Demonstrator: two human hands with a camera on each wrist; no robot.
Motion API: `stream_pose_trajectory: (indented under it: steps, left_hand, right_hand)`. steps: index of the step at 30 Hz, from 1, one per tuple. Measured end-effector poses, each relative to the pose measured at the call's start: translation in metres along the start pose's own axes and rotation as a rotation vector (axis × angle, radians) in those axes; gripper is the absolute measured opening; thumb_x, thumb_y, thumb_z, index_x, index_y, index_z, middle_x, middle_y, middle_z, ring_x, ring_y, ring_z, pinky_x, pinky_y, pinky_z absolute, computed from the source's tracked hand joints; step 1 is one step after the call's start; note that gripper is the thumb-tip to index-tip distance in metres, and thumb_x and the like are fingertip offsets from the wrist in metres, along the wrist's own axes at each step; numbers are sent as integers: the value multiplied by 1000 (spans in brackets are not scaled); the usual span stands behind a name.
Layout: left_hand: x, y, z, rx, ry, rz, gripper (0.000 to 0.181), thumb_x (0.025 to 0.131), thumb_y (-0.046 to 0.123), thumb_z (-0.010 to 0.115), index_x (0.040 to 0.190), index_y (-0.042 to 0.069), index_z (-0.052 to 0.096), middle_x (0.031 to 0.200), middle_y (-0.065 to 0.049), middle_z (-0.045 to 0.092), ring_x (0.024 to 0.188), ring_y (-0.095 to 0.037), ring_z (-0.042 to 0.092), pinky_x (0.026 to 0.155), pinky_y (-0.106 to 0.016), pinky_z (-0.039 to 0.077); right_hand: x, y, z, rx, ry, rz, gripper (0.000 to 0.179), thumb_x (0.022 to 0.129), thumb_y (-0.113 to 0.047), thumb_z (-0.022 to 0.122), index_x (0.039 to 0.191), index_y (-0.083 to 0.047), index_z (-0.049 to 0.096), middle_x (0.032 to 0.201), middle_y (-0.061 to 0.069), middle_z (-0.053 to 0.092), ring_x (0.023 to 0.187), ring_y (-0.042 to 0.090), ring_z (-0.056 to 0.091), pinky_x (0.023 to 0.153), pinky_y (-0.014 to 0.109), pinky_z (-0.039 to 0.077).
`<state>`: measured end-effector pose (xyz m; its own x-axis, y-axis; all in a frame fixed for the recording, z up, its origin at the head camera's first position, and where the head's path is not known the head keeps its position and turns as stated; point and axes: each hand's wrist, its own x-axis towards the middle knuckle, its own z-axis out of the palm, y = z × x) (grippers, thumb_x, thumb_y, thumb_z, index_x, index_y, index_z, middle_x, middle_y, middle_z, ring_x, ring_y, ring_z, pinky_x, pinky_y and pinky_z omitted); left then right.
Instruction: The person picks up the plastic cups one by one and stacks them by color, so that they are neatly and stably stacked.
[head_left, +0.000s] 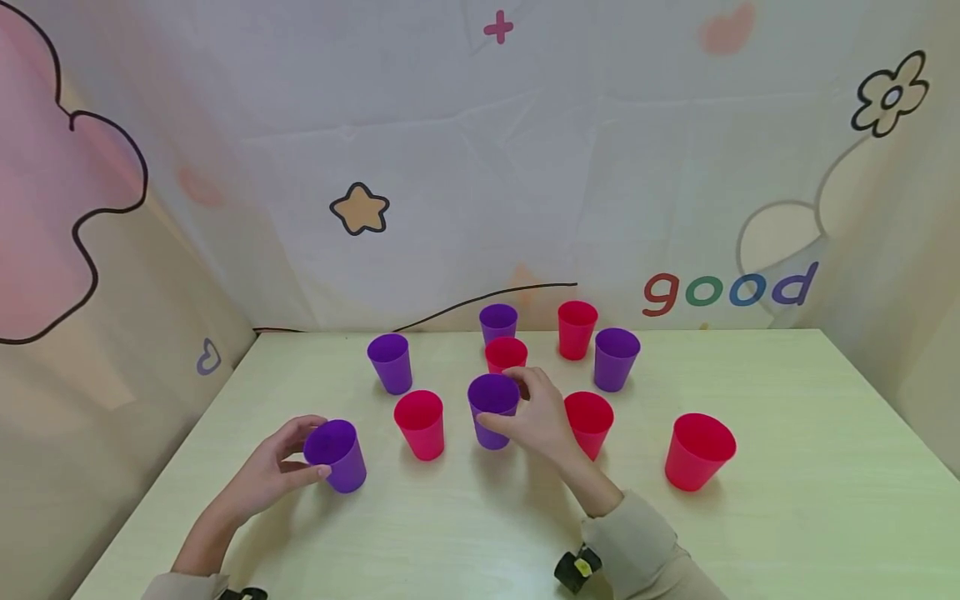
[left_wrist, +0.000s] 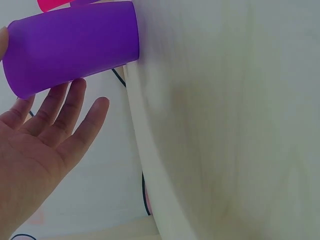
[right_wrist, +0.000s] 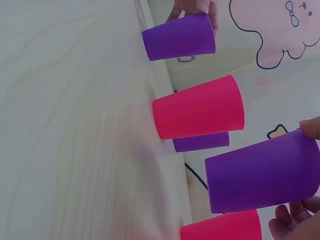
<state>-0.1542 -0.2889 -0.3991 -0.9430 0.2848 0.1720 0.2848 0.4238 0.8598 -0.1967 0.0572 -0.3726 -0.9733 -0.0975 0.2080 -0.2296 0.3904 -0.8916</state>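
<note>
Pinches the leftmost purple cup (head_left: 343, 462) between thumb and fingers of the left hand (head_left: 261, 475) on the left side of the table (head_left: 420, 533), and the central purple cup (head_left: 491, 402) likewise in the right hand (head_left: 542, 421), between two red cups (head_left: 422, 430), perhaps slightly raised.

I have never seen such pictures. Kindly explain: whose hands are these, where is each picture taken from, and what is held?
No machine, only a person's bare left hand and right hand. The wide picture comes from a camera on the head, looking forward and down; the other two come from cameras on the left and right wrists, so the table looks turned sideways. The left hand holds one purple cup, the right hand another purple cup. Three more purple cups and five red cups stand on the table.
</note>
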Motion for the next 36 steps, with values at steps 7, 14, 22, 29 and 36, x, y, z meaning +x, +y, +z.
stream_pose_trajectory:
  steps: [7, 14, 22, 29, 36]
  left_hand:
    - [-1, -1, 0, -35, 5, -28, 55, 78, 7, 70, 125, -2, 42, 114, -22, 54, 96, -25, 55, 78, -27, 50]
    - [-5, -2, -3, -26, 28, -27, 54, 82, 7, 67, 127, -3, 39, 118, -23, 51, 99, -15, 54, 78, -26, 49]
    - [-10, -2, -6, -46, 50, 42, 41, 85, 3, 61, 122, -6, 45, 115, -18, 53, 101, -5, 54, 79, -23, 48]
    - [-10, -4, -6, -40, 53, 49, 39, 85, 3, 62, 120, -6, 48, 113, -19, 54, 100, -7, 55, 81, -20, 47]
    - [-10, -5, -6, -35, 51, 40, 39, 85, 4, 62, 120, -6, 49, 113, -19, 54, 100, -8, 55, 81, -22, 47]
  right_hand:
    - [-5, -5, -1, 76, -21, 17, 60, 66, -14, 79, 118, -6, 50, 108, 7, 53, 100, 25, 51, 84, 44, 47]
    - [-9, -18, -3, 126, -28, -11, 59, 67, -13, 78, 118, -6, 51, 109, 8, 53, 100, 25, 51, 80, 42, 49]
    - [-10, -30, -3, 132, -41, -58, 61, 67, -12, 78, 121, -3, 51, 109, 8, 54, 100, 24, 52, 80, 43, 49]
    - [-8, -38, -1, 127, -63, -67, 63, 66, -13, 78, 122, -5, 51, 109, 7, 55, 100, 24, 53, 82, 40, 48]
    - [-7, -47, 2, 126, -89, -88, 62, 67, -14, 78, 122, -7, 51, 109, 6, 55, 99, 24, 53, 80, 39, 48]
